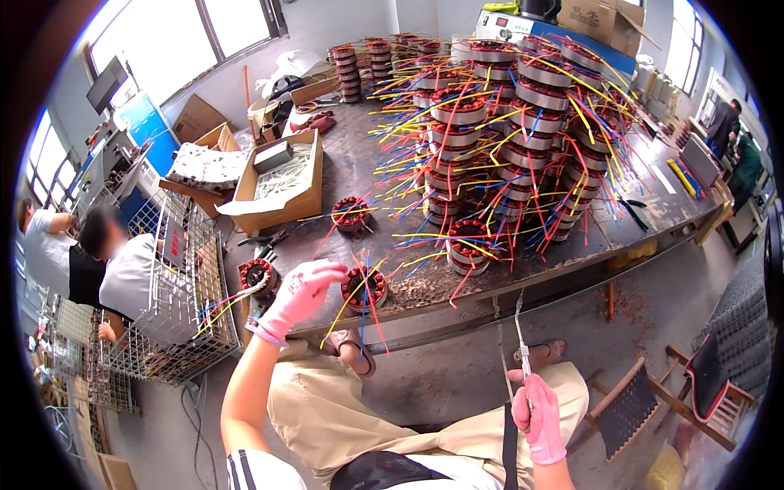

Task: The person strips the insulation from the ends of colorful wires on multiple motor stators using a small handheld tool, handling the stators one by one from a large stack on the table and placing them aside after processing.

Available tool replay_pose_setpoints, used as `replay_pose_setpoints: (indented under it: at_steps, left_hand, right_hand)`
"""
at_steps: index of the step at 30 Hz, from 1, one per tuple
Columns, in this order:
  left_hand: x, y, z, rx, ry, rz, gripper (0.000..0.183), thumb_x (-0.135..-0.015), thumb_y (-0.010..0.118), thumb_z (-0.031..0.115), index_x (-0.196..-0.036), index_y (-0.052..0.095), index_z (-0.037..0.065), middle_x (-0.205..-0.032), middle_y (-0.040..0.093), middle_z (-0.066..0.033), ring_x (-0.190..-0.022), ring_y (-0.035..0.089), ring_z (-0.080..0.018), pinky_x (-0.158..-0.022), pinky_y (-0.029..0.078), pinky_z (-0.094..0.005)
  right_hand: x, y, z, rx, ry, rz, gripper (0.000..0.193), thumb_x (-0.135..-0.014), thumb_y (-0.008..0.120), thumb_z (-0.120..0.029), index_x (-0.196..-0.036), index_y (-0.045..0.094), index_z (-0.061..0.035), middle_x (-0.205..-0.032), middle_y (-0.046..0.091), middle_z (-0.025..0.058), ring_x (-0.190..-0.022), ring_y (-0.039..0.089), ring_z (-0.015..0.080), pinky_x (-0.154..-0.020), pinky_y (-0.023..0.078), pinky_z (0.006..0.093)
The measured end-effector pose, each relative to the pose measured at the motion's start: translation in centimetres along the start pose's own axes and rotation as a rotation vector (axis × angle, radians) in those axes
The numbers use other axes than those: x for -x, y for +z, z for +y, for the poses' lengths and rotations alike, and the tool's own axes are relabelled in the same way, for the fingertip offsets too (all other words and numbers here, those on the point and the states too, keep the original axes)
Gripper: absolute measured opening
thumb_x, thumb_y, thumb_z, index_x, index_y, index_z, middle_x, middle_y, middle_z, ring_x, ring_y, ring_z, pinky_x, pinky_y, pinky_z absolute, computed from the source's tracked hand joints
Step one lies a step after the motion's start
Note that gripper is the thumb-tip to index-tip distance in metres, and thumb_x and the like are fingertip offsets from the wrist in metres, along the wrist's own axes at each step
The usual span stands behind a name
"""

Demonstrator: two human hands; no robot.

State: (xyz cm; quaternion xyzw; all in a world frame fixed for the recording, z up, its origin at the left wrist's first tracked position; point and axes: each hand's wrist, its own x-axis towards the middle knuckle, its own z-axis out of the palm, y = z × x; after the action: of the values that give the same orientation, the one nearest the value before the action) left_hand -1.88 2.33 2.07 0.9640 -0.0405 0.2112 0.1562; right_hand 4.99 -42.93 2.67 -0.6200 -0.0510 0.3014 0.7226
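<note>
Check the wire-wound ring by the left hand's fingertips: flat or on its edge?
Flat: the wire-wound ring rests on the table with its open center facing up.

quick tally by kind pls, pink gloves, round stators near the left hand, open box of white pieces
Pink wrist-length gloves: 2
Round red-wound metal stators near the left hand: 3
Open brown cardboard box holding thin white pieces: 1
Total: 6

Bright windows (167, 45) and grey floor (437, 359).
</note>
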Motion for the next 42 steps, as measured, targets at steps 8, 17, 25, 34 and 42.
replay_pose_setpoints:
  at_steps: [8, 17, 25, 34, 42]
  left_hand:
    - [-3.4, 5.2, 7.2, -0.264, -0.649, -0.14, 0.11, -0.074, 0.072, 0.068, -0.144, 0.035, -0.008, -0.125, 0.057, -0.0248, -0.114, 0.059, -0.038, -0.094, 0.049, -0.0452]
    - [-0.6, 2.5, 2.8, 0.014, -0.142, -0.268, 0.105, -0.064, 0.086, 0.026, -0.153, 0.033, 0.01, -0.147, 0.04, -0.0249, -0.133, 0.041, -0.0442, -0.111, 0.037, -0.0454]
    - [0.5, 2.8, 6.0, -0.099, 0.155, -0.222, 0.076, -0.063, 0.083, 0.032, -0.135, 0.058, 0.024, -0.157, 0.03, -0.0212, -0.142, 0.03, -0.0467, -0.117, 0.026, -0.0579]
    - [0.6, 3.6, 6.0, -0.11, 0.103, -0.137, 0.079, -0.06, 0.085, 0.032, -0.133, 0.059, 0.019, -0.154, 0.033, -0.0224, -0.141, 0.034, -0.0434, -0.116, 0.028, -0.0555]
    - [0.5, 3.2, 3.3, -0.119, -0.316, -0.209, 0.102, -0.057, 0.089, 0.039, -0.143, 0.047, 0.005, -0.142, 0.046, -0.0246, -0.125, 0.05, -0.0423, -0.105, 0.042, -0.0462]
  right_hand:
    - [-1.0, 1.3, 0.5, 0.012, 0.037, -0.048, 0.049, -0.106, 0.045, -0.036, -0.117, 0.056, 0.0104, -0.048, 0.033, -0.003, -0.039, 0.026, 0.0062, -0.039, 0.02, 0.0244]
    - [-0.7, 1.1, 0.4, 0.023, 0.031, -0.057, 0.048, -0.106, 0.045, -0.036, -0.118, 0.056, 0.0094, -0.049, 0.034, -0.0027, -0.039, 0.027, 0.0064, -0.039, 0.02, 0.0244]
    - [-1.1, 2.3, 0.8, 0.067, 0.096, -0.107, 0.043, -0.107, 0.041, -0.031, -0.121, 0.055, 0.0082, -0.052, 0.037, -0.003, -0.042, 0.028, 0.0054, -0.041, 0.022, 0.0241]
    - [-1.7, 3.8, 1.1, 0.051, 0.182, -0.17, 0.04, -0.107, 0.043, -0.029, -0.123, 0.056, 0.0046, -0.054, 0.039, -0.0027, -0.045, 0.029, 0.0054, -0.042, 0.023, 0.0238]
    - [-3.1, 5.4, 3.9, -0.005, 0.387, -0.289, 0.035, -0.105, 0.051, -0.029, -0.124, 0.058, 0.0, -0.058, 0.043, -0.005, -0.049, 0.033, 0.0027, -0.045, 0.023, 0.0219]
